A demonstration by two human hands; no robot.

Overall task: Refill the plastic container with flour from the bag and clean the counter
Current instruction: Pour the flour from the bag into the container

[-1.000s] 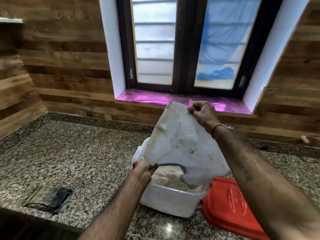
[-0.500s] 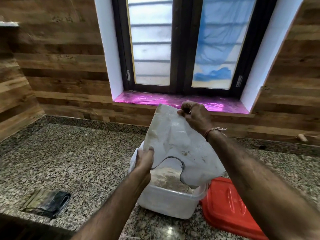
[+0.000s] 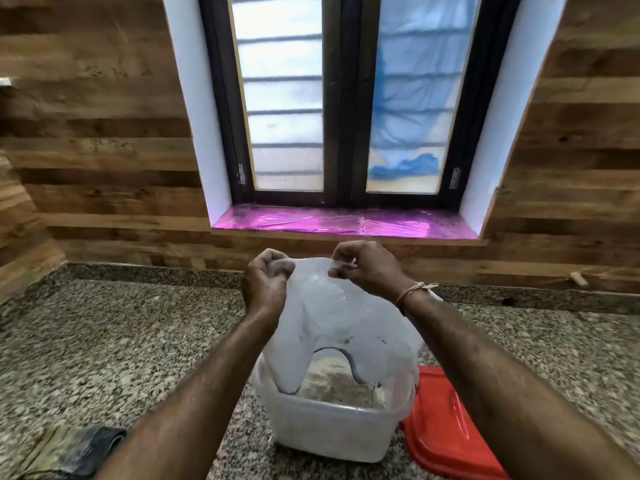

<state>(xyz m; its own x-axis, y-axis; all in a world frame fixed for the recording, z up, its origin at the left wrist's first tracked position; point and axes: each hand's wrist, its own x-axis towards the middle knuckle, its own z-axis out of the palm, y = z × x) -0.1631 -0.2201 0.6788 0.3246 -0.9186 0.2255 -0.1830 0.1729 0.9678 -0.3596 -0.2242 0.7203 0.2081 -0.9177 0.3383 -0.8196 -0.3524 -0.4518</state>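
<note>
Head view: granite counter (image 3: 121, 341), wood-panel walls (image 3: 86, 133), window (image 3: 346, 98).

Red lid (image 3: 446, 427), speckled granite counter (image 3: 121, 348)

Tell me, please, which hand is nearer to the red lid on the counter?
The right. The right hand grips the bag's top edge above and left of the red lid; the left hand holds it farther left.

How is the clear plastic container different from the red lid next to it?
The plastic container is translucent white and deep; the red lid is opaque and flat. The container holds flour and has the bag hanging over it; the lid lies bare, off the container. Both rest on the granite counter.
</note>
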